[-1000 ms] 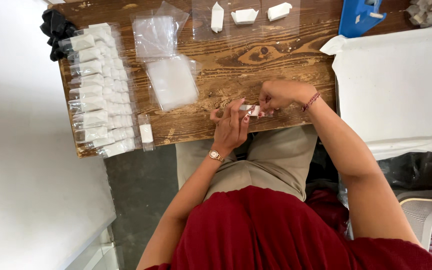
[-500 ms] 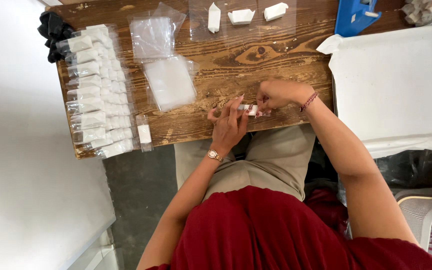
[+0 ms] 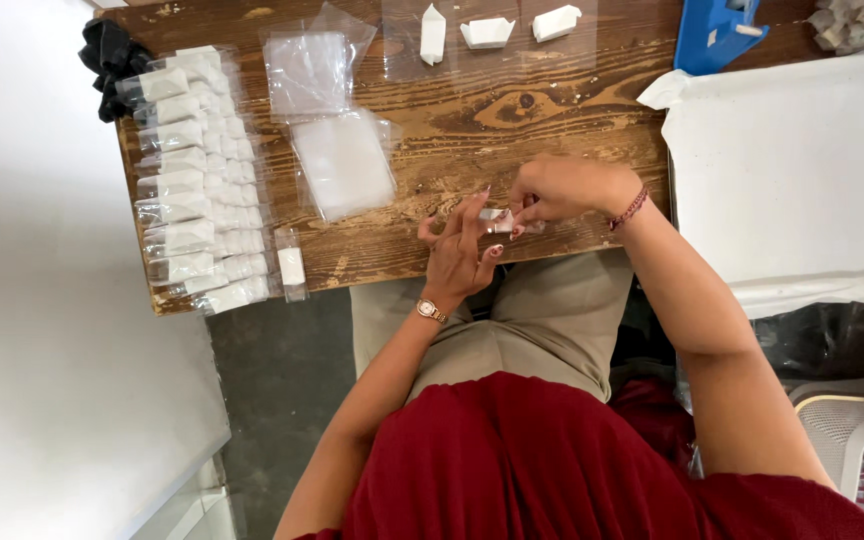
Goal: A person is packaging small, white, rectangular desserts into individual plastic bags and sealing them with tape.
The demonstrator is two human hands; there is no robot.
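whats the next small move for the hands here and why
Probably slide the small white piece fully into its clear sleeve: both the left hand and right hand pinch it at the table edge, and finished bagged pieces lie stacked at the left.

both hands pinch a small white packet over the wooden table.
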